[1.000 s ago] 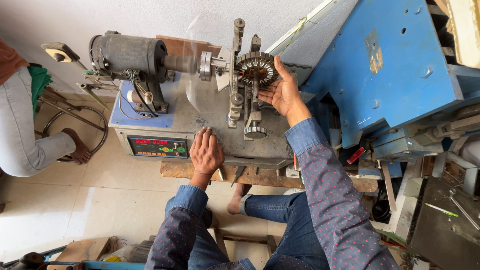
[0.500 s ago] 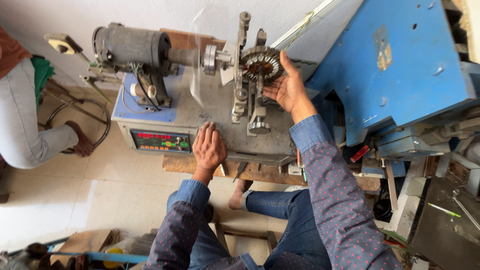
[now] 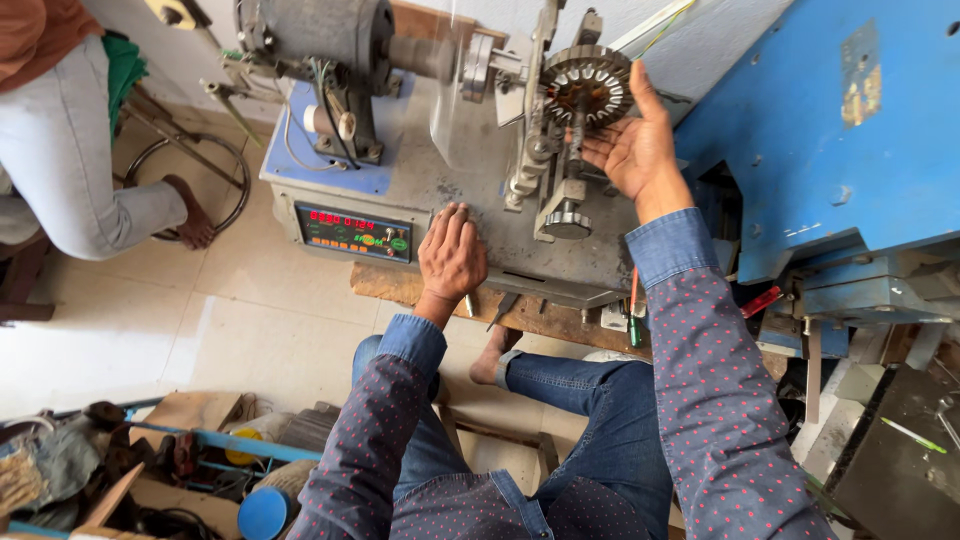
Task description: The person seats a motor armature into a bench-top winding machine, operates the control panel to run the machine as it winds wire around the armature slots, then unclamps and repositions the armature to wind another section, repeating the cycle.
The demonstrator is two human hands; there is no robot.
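Note:
A grey winding machine [image 3: 440, 170] sits on a wooden bench before me, with a dark motor [image 3: 315, 35] at its left and a round slotted metal stator [image 3: 590, 85] mounted on its spindle. My right hand [image 3: 630, 145] is spread open against the right side of the stator, fingers touching its rim. Flat on the machine's front top edge rests my left hand [image 3: 452, 255], fingers together, just right of the lit control panel [image 3: 352, 232]. Neither hand grips anything.
A large blue metal machine [image 3: 830, 130] stands close on the right. Another person [image 3: 70, 130] in grey trousers sits at the far left, one bare foot on a metal ring stool. Screwdrivers [image 3: 632, 310] lie on the bench edge. Boxes and clutter [image 3: 150, 460] fill the lower left floor.
My right hand has shifted slightly up along the stator's right side. The left hand stays flat on the machine's edge. The camera has moved closer.

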